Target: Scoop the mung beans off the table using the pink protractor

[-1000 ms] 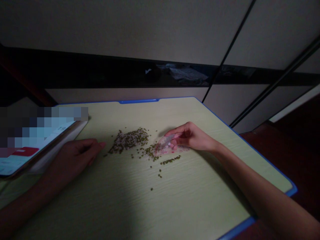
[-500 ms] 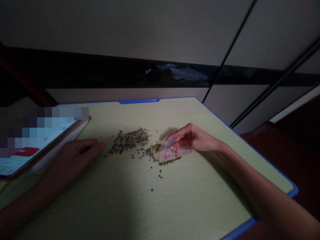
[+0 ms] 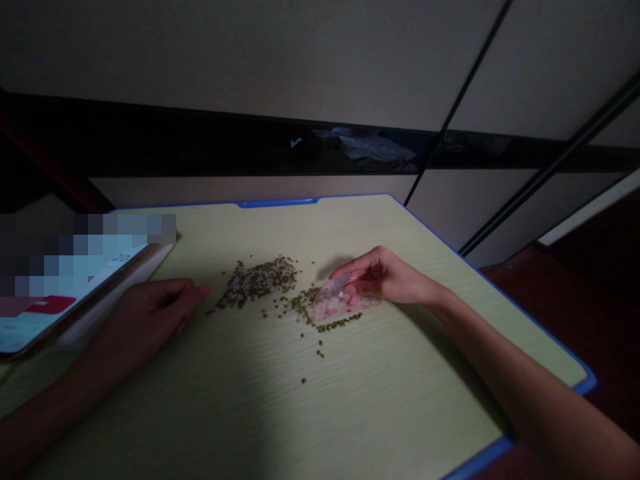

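Right hand (image 3: 407, 280) grips a clear pinkish plastic piece (image 3: 327, 305), looks like a protractor, fingers pinched on its near-wrist side; probably held there so the curved side stays free by the beans (image 3: 265, 277). Plastic is low over the table (image 3: 400, 387), just beside the small green beans; a short row of them lies along its lower edge. Left hand (image 3: 145, 310) sits left of the pile, fingers loosely curled closed, nothing seen in them, likely parked to leave the beans open. Lit screen (image 3: 90, 287) leans tilted behind it, partly pixelated, maybe angled for viewing. Table pale, wood-look, blue rim (image 3: 280, 203). Pale cabinet (image 3: 250, 67) behind, reddish floor (image 3: 540, 287) right. Dim room.
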The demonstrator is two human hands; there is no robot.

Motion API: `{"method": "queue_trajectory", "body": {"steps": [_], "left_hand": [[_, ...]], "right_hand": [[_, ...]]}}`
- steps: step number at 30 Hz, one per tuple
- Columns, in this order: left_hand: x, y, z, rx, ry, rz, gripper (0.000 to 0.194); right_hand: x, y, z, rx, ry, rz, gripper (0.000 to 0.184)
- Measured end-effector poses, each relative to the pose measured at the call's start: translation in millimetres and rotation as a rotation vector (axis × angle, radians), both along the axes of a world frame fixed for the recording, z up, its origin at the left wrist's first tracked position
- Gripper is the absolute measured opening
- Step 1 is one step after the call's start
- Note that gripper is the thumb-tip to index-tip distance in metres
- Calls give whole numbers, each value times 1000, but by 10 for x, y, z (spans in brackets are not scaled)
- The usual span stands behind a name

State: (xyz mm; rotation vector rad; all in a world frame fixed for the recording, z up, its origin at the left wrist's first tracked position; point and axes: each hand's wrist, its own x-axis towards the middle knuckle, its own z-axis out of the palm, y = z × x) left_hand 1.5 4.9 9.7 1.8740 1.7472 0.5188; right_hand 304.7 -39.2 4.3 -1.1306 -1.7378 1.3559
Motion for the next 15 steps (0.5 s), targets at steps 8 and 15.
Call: {"method": "queue_trajectory", "body": {"steps": [8,15], "left_hand": [[-8,19,2,25,29,-8,38],[9,11,-15,6,11,8,38]], "right_hand": [[-24,-5,-3,0,-31,-20,31],[-55,-7,-7,68,-92,-67,35]]}}
